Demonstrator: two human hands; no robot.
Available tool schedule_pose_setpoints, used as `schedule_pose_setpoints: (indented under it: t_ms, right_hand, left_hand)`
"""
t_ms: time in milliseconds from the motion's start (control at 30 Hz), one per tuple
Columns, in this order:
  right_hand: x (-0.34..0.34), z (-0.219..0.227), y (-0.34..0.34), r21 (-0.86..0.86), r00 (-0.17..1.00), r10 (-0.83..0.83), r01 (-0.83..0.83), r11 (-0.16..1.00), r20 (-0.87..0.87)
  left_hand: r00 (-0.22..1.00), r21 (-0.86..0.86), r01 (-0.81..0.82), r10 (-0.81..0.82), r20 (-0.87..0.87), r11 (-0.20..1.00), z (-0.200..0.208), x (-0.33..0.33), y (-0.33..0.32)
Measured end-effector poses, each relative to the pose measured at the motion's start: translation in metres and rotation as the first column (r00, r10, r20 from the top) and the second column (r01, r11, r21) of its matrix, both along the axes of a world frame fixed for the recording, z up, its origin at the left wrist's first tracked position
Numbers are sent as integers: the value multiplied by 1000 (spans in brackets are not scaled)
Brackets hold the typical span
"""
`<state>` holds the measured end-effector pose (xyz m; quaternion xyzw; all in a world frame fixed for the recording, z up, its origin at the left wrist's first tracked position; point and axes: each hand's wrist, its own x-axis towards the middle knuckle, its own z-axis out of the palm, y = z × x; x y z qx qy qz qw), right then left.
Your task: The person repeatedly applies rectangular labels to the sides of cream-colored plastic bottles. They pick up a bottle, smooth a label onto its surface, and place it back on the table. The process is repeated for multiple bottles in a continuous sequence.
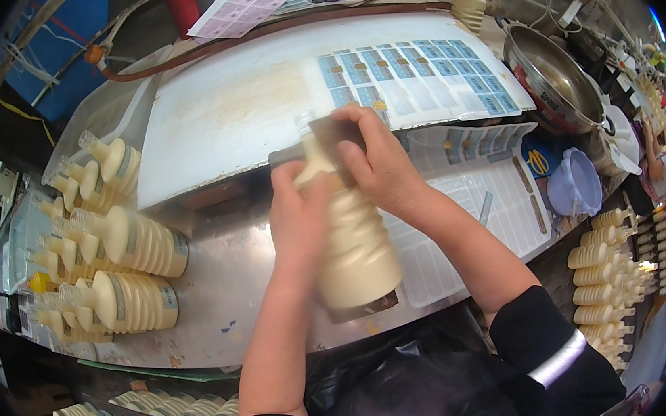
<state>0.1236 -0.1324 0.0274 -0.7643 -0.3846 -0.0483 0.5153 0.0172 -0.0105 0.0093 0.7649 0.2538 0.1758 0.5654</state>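
A cream ribbed bottle (pixel 356 246) with a narrow clear neck leans in front of me, its neck pointing away. My left hand (pixel 301 215), blurred by motion, closes on the bottle's left side near the shoulder, with the thumb across it. On the other side of the neck, my right hand (pixel 380 158) has its fingers curled over a dark brown flat piece (pixel 337 136) beside the bottle. More dark brown shows behind my left hand and under the bottle's base; whether these are one thing I cannot tell.
Similar bottles (pixel 129 237) stand in rows at the left. A white board (pixel 235 121) carries rows of blue labels (pixel 464 68). At the right are a clear divided tray (pixel 436 266), a lilac bucket (pixel 574 183) and a large metal pan (pixel 554 75). Further bottles (pixel 598 261) stand lower right.
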Motion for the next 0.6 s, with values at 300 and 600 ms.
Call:
schedule_pose_setpoints:
  t_ms: [300,600]
  right_hand:
    - [-9,3,-15,36,989,102,-99,994,-104]
    - [-4,-13,-28,178,958,46,6,984,-283]
  left_hand:
    - [995,-92,-2,11,97,996,-11,-5,3]
    - [987,-450,118,-57,148,885,-8,-15,-2]
